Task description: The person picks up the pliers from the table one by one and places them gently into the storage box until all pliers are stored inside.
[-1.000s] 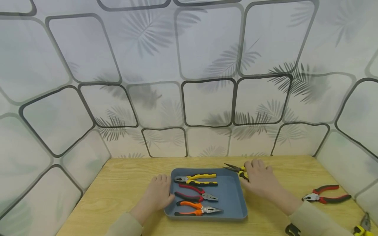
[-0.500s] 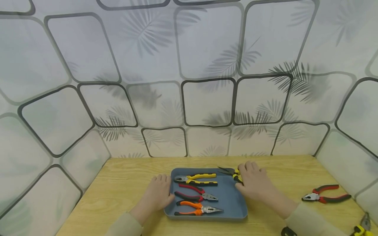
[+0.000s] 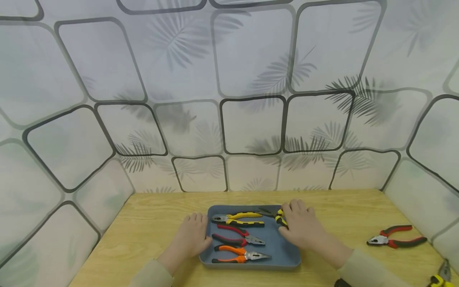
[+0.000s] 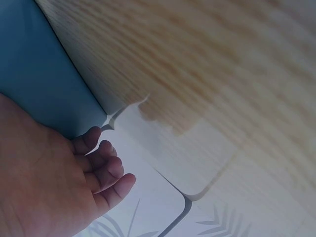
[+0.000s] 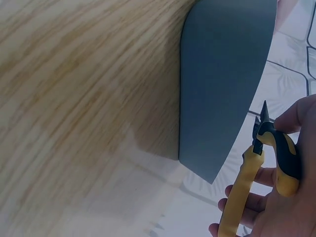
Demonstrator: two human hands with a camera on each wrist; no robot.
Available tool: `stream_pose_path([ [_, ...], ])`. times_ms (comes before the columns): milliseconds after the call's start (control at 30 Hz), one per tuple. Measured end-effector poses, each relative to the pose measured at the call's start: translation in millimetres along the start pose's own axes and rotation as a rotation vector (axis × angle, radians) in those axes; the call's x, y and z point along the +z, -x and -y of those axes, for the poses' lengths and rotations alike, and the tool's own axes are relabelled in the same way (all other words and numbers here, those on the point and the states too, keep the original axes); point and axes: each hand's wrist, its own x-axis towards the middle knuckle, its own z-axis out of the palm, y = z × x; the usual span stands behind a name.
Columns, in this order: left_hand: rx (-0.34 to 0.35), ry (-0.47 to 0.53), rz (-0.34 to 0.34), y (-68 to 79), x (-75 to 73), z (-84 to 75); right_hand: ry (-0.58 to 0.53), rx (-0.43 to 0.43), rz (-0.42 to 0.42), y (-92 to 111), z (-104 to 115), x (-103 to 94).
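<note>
Gripping the yellow-and-black long-nose pliers (image 3: 277, 216), the fingers of my right hand (image 3: 303, 226) curl around their spread handles, with my thumb against one of them. I hold these pliers over the upper right of the grey-blue tray (image 3: 281, 241), low centre in the head view, their tips pointing left. My left hand (image 3: 193, 235) lies along the tray's left wall, its fingers loosely bent and free of any tool, its thumb at the rim.

In the tray's upper left lie yellow combination pliers (image 3: 248, 214); below them are red-handled pliers (image 3: 247, 238), and orange pliers (image 3: 242, 255) are nearest the bottom rim. Farther out on the wooden table (image 3: 140, 223), red-and-black pliers (image 3: 383, 239) rest at the right of the frame, and more yellow-handled pliers (image 3: 444, 273) sit in the lower right corner. Behind everything, a patterned wall covering (image 3: 252, 125) fills the upper frame.
</note>
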Motion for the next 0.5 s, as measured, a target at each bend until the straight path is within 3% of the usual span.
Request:
stream_pose_path([
  [500, 0.004, -0.001, -0.026, 1.0, 1.0, -0.8, -0.048, -0.018, 0.028, -7, 20, 7.2],
])
